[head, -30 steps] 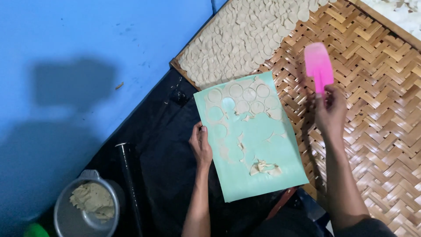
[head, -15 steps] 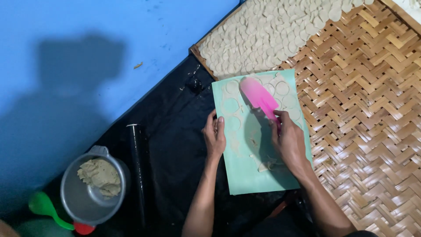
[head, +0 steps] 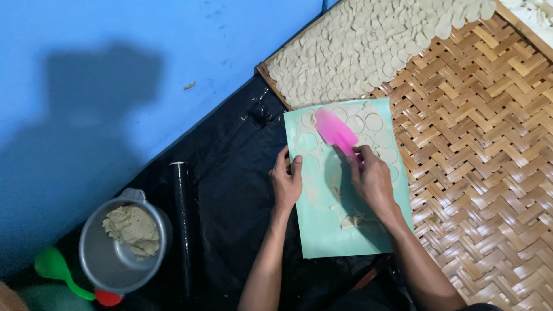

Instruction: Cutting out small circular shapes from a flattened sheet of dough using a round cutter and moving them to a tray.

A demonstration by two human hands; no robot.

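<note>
Shifted pink scraper [head: 337, 132], smooth mint board [head: 345, 190], perhaps dough

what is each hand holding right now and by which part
The right hand holds a pink spatula by its handle end, blade over the mint-green board. The left hand grips nothing; it rests on the board's left edge.

The board [head: 340, 230] lies half on the sheet [head: 230, 190], half on the mat [head: 478, 173]; dough discs [head: 368, 46] cover the mat's far end; left of the board lies the roller [head: 183, 224]; further left, the pot [head: 124, 242] holds dough [head: 132, 227].
</note>
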